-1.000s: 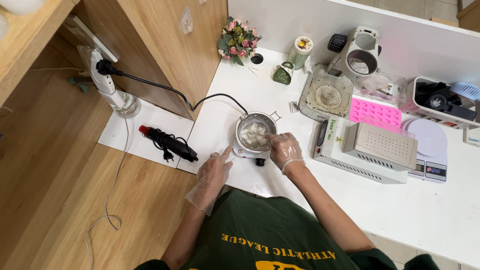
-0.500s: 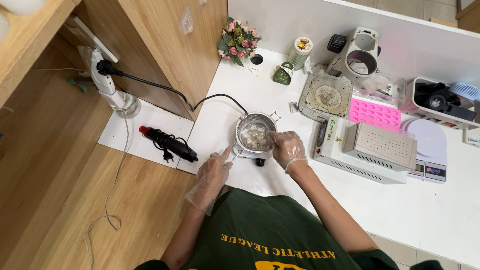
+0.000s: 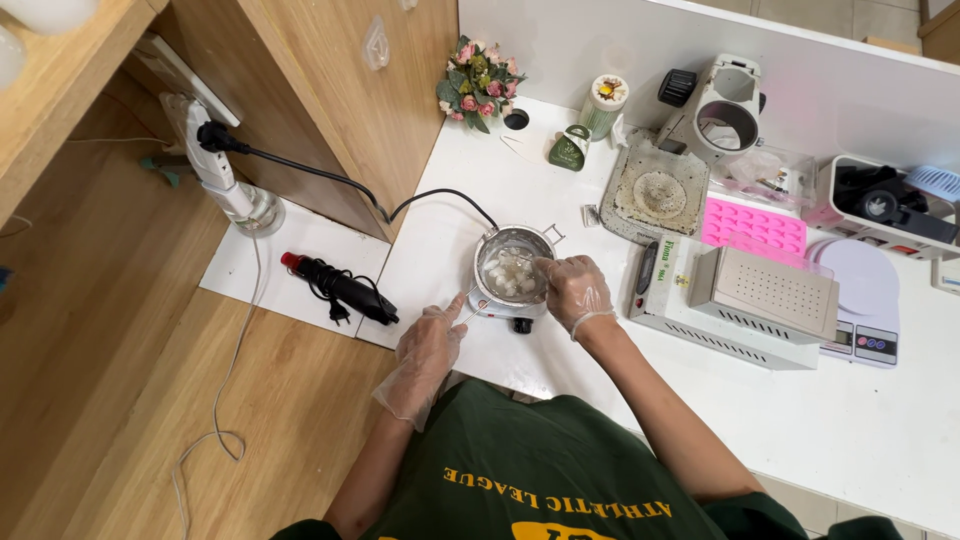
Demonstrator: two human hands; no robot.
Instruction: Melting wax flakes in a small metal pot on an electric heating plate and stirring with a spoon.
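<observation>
At centre frame the small round steel pot (image 3: 512, 270), seated on a compact white electric heater (image 3: 505, 310), holds several white lumps, too clustered to count, which look rounder and glossier than a second ago, which I judge to mean the contents are softening under stirring. The right gloved hand (image 3: 575, 290) has shifted slightly over the pot's right rim, fingers pinched narrow on a thin stirring stick, while the left gloved hand (image 3: 430, 340) remains at lower left, fingers closed on the pot's thin handle (image 3: 468, 305). Counted: one pot, one heater, two gloved hands, one pink silicone mould tray (image 3: 752, 226) at upper right, one black heat gun (image 3: 340, 286) at left.
</observation>
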